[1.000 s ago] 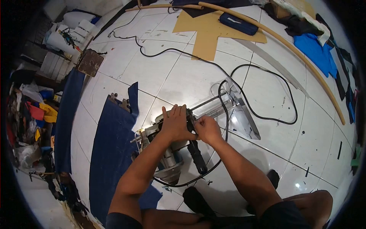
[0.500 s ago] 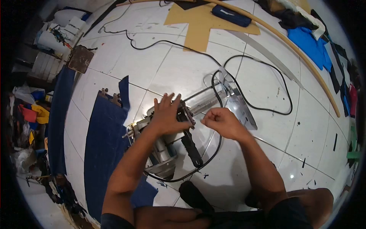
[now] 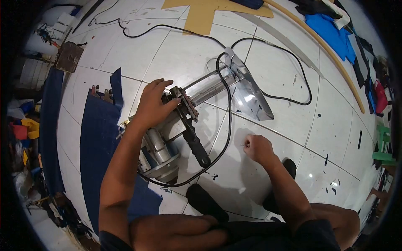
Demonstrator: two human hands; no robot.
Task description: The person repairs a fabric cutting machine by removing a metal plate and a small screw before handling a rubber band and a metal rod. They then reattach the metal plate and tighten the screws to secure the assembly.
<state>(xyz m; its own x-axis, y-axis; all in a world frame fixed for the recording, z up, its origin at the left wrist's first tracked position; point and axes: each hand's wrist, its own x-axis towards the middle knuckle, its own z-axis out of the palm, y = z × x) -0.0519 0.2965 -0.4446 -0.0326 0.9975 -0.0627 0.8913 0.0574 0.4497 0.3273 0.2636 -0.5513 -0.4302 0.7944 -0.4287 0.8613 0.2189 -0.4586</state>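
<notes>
Machine (image 3: 171,126) lies under the left hand (image 3: 154,103), fingers spread, and well apart from the curled-up right hand (image 3: 260,149).

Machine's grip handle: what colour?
The handle is black; best seen in the head view.

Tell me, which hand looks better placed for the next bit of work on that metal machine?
Probably the left: the left hand spreads over the machine, near the black handle's upper end. The right hand is curled above the floor, away from the machine.
</notes>
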